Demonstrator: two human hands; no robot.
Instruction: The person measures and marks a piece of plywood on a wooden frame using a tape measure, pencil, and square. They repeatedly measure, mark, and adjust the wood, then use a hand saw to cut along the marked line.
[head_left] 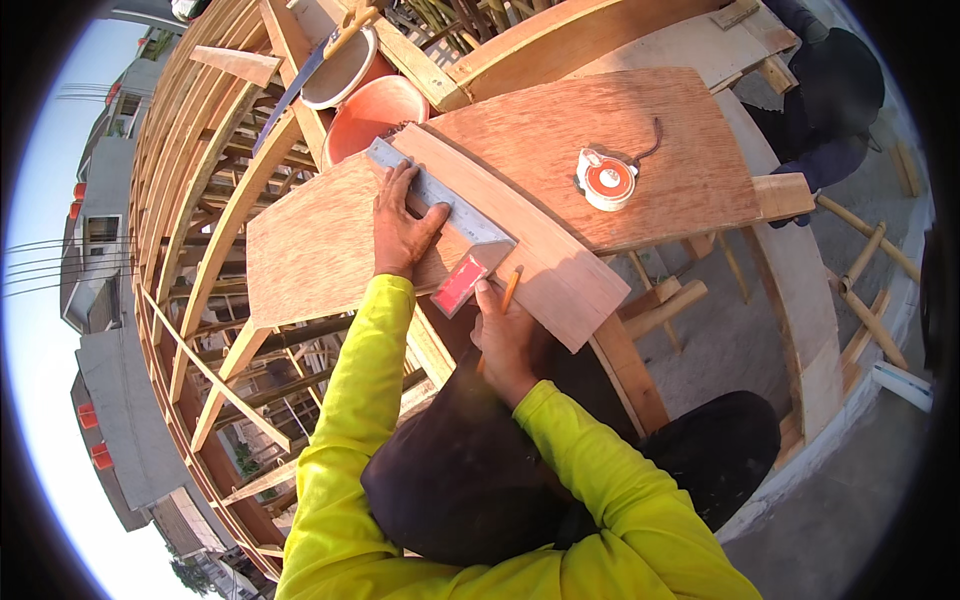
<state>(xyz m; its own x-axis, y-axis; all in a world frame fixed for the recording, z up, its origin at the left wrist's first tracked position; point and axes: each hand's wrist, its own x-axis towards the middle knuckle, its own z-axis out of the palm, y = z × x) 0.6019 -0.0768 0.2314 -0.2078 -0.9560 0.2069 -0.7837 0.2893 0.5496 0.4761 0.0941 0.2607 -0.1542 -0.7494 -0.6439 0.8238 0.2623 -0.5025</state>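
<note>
A pale wooden board (565, 275) lies across the reddish plywood sheet (690, 130) in front of me. On the board rests a try square with a grey metal blade (455, 205) and a red-faced stock (461, 285) at its near end. My left hand (402, 225) presses down on the blade, thumb and fingers spread apart along it. At the board's near edge, beside the stock, my right hand (505, 335) grips an orange pencil (511, 288). Farther right on the plywood sits a white and orange tape measure (606, 180) with a dark strap.
Beyond the sheet stand an orange bucket (375, 112) and a second bucket (340, 75), with a handsaw (300, 85) next to them. Curved timber framing (215, 215) with open gaps fills the left. A person in dark clothing (835, 90) is at the far right.
</note>
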